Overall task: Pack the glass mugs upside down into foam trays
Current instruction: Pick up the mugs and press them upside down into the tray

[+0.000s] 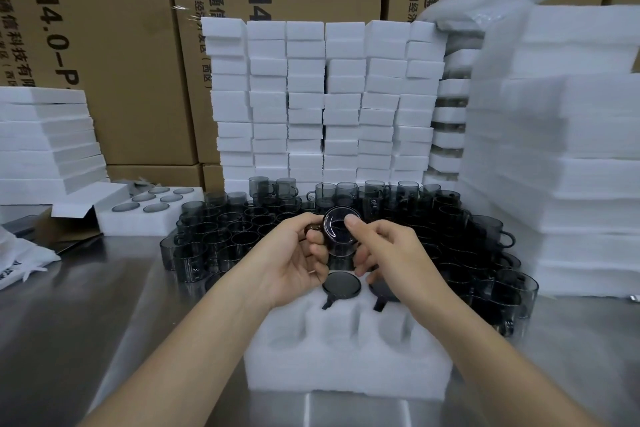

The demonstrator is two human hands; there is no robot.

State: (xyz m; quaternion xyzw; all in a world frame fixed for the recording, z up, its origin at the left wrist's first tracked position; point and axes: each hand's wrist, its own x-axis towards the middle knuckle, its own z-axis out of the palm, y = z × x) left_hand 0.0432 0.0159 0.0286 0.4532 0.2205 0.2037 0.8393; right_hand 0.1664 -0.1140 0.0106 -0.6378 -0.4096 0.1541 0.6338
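Smoky grey glass mug (337, 229), base up, gripped by left hand (294, 262) and right hand (389, 251); beneath their fingers, far pockets of white foam tray (346, 371) lie partly hidden.

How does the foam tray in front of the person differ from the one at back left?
The near foam tray shows two upside-down mugs in its far row and three empty pockets in front; the left foam tray shows six mug bases, no empty pocket. The left hand and right hand hold a mug above the near foam tray; no hand is at the left foam tray. Both are white foam.
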